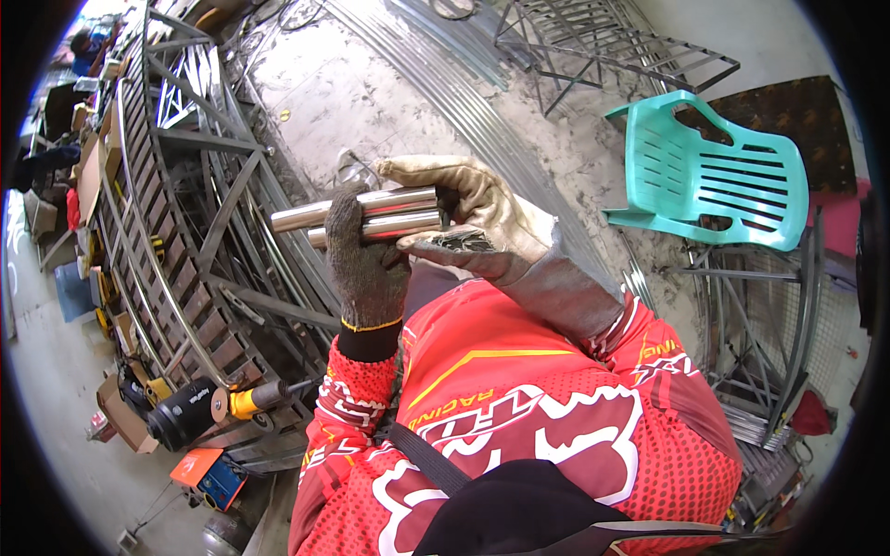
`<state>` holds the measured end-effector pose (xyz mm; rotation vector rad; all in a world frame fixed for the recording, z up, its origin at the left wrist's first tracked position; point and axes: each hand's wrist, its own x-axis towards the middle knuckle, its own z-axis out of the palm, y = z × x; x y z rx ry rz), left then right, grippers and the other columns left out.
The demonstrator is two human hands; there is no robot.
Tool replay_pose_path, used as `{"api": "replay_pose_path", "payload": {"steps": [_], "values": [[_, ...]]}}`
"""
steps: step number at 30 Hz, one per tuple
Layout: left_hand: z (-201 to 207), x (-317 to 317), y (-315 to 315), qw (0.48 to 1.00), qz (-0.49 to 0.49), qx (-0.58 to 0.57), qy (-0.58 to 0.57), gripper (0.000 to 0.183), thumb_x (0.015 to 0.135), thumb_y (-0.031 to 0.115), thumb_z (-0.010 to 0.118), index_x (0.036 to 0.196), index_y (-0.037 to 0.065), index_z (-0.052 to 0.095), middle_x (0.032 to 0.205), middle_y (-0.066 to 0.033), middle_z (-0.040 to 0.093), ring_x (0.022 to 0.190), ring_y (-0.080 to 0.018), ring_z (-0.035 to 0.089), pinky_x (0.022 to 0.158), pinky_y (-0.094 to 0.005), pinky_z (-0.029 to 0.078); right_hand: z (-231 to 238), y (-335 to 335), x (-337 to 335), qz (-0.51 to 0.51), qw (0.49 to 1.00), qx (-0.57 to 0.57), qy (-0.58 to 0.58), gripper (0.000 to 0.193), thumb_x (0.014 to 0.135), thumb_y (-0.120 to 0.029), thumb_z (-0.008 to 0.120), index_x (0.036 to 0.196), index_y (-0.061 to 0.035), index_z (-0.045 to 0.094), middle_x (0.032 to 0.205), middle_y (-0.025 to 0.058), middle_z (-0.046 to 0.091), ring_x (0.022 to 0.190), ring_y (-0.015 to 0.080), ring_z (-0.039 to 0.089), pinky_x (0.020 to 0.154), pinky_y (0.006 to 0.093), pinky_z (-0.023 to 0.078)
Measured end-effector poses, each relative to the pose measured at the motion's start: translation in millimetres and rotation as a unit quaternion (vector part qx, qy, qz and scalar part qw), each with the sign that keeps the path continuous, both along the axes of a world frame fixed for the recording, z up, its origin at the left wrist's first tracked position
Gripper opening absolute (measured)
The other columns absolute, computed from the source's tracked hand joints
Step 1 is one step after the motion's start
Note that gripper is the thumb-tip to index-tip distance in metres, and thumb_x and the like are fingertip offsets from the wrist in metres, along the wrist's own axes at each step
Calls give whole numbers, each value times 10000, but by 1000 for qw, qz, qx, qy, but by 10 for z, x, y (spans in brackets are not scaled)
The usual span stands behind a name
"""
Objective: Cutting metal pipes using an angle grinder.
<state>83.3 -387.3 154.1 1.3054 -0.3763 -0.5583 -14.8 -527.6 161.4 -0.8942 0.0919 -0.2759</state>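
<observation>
A small bundle of short, shiny metal tubes (404,225) lies sideways in front of my chest. My left hand (362,258), in a dark grey knit glove, is wrapped round the bundle near its left part, and the tube ends stick out past it. Around the right ends cups my right hand (496,222), in a worn cream and grey leather work glove. Its fingers lie along the upper tube and its thumb side is under the lower one. The palm side hides how firmly it presses on the ends.
Left of me stands a long slatted metal frame (199,232) with bars beneath; an angle grinder (246,400) rests by its near end. Long metal profiles (464,102) lie on the floor ahead. A turquoise plastic chair (686,171) and a metal rack (756,306) are at right.
</observation>
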Motion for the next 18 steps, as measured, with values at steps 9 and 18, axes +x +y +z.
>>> {"api": "replay_pose_path", "payload": {"steps": [9, 18], "values": [[113, 267, -748, 950, 54, -70, 299, 291, 966, 332, 636, 1117, 85, 656, 986, -79, 674, 727, -189, 659, 497, -243, 502, 149, -534, 136, 0, 997, 79, -4, 761, 846, 47, 804, 1503, 12, 423, 1464, 203, 566, 1280, 286, 629, 1108, 402, 516], [30, 1044, -1154, 859, -60, -151, 485, 312, 980, 340, 637, 1101, 54, 671, 998, -148, 731, 809, -243, 733, 638, -353, 635, 272, -1070, 810, -57, 967, -212, 126, 700, 826, -85, 847, 1436, -2, 513, 1327, 164, 659, 1167, 234, 684, 1031, 367, 548]]}}
